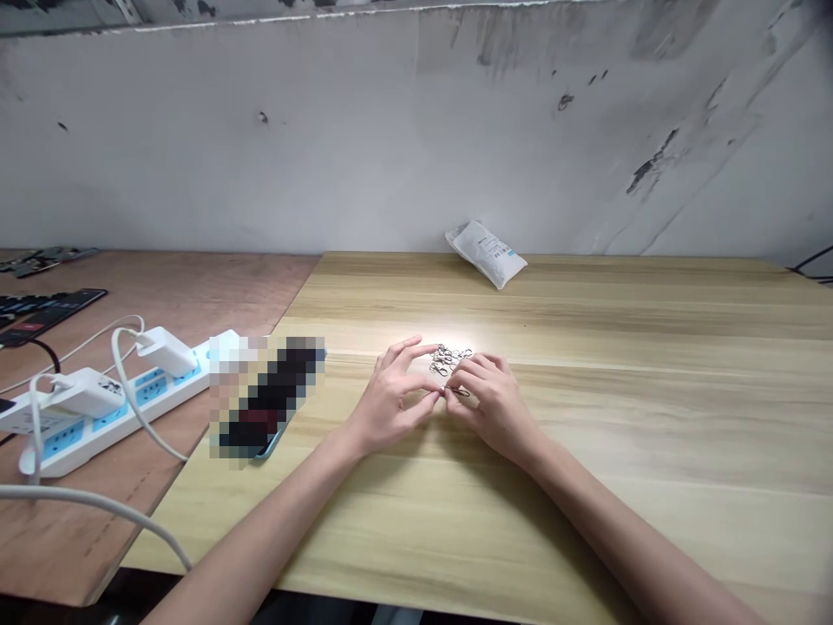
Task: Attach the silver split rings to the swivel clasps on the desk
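Observation:
A loose heap of small silver metal rings or clasps [448, 358] lies on the light wooden tabletop [586, 434], just beyond my hands. My left hand [394, 397] and my right hand [485, 405] nearly meet in front of the heap. Their fingertips pinch a tiny metal piece [446, 391] between them. A dark metal ring [461, 392] sits at the right hand's fingertips, partly hidden by them. The exact shape of these small pieces is too small to tell.
A sealed white plastic packet [486, 253] leans against the wall at the table's far edge. To the left stand a pixelated phone [270, 399] and a white-and-blue power strip [108, 404] with chargers and cables, on a reddish wooden table [162, 286].

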Action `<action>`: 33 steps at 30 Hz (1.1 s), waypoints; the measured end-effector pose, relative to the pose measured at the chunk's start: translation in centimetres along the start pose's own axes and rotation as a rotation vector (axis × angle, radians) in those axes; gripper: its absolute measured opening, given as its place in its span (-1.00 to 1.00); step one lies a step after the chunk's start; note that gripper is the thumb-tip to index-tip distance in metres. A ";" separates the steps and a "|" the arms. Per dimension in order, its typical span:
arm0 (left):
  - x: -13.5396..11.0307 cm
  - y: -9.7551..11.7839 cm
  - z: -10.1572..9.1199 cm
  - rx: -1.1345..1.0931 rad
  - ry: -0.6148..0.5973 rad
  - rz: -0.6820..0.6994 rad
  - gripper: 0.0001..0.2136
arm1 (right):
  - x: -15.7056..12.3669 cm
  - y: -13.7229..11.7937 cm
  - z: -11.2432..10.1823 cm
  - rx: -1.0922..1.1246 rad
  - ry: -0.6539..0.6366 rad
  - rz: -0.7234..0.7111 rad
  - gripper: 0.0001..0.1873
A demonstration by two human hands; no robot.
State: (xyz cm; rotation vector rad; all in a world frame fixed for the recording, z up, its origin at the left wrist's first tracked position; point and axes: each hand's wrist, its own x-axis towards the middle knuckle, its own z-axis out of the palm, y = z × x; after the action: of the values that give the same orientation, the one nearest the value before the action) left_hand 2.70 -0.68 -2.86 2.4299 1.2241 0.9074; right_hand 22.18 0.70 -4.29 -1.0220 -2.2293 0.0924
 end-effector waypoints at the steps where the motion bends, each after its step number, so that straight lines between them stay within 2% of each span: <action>1: 0.0 -0.1 0.0 -0.006 -0.007 0.009 -0.85 | 0.0 0.0 0.0 -0.016 0.004 -0.018 -0.84; 7: -0.1 -0.1 0.1 -0.027 -0.009 -0.021 -0.88 | -0.1 0.0 0.0 -0.066 0.042 -0.098 -0.84; 33: -0.1 -0.4 0.1 -0.063 -0.006 -0.074 -0.91 | 0.0 -0.8 0.0 -0.198 0.058 -0.151 -0.82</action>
State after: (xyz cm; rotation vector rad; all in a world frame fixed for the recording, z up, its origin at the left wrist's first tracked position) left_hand 2.48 -0.58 -3.17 2.3207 1.2549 0.9031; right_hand 21.63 0.13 -4.07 -0.9414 -2.2874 -0.2254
